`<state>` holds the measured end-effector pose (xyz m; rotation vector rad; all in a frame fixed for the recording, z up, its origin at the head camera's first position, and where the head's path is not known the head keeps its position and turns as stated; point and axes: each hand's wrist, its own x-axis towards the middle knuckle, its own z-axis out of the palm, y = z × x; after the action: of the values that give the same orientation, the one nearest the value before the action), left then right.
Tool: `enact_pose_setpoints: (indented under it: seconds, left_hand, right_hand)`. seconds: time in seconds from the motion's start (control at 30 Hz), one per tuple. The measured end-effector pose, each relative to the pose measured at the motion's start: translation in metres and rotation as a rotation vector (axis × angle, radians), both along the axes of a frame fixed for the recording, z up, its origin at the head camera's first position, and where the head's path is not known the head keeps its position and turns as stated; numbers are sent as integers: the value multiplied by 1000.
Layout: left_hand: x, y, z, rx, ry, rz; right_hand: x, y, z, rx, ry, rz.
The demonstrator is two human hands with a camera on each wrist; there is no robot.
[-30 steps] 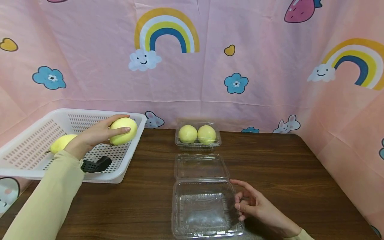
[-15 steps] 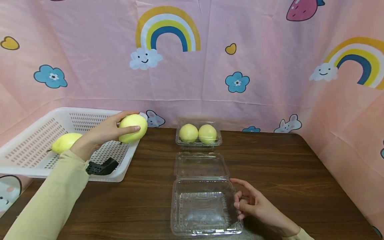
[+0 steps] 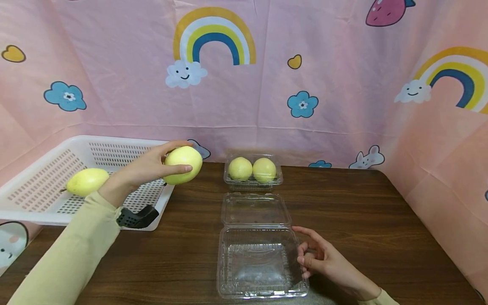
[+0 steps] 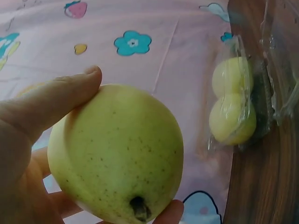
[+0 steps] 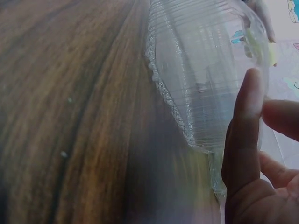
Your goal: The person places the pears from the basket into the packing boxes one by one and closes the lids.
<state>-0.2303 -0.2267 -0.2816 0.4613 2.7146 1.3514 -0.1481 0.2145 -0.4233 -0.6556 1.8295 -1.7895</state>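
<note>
My left hand (image 3: 142,169) grips a yellow-green pear (image 3: 185,159) just beyond the white basket's right rim. In the left wrist view, the thumb lies across the top of that speckled pear (image 4: 124,144), fingers come round beneath, and its stem end faces the camera. At the table's front middle lies a lidded clear plastic container (image 3: 259,264), with its lid (image 3: 255,210) folded back. My right hand (image 3: 324,262) pinches its right rim between thumb and fingers, the index finger stretched toward the hinge corner. In the right wrist view, fingers (image 5: 247,102) lie against the ribbed container wall.
A white slotted basket (image 3: 42,182) stands on the left, with another pear (image 3: 87,181) in it. At the back of the brown table (image 3: 343,203), a second clear container (image 3: 253,186) holds two pears. A pink patterned cloth (image 3: 244,97) hangs behind and on both sides.
My left hand has carried the pear rightward, from over the basket to beyond its right rim. The right hand stays at the container's rim.
</note>
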Motion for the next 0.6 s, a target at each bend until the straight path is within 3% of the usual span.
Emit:
enact_pose_setpoints:
  seconds: [0.37, 0.6]
  left_hand:
    - [8, 20, -5, -5, 20, -65]
    - [14, 31, -10, -40, 33, -71]
  right_hand:
    - [1, 1, 1, -4, -5, -3]
    - [1, 0, -1, -20, 18, 5]
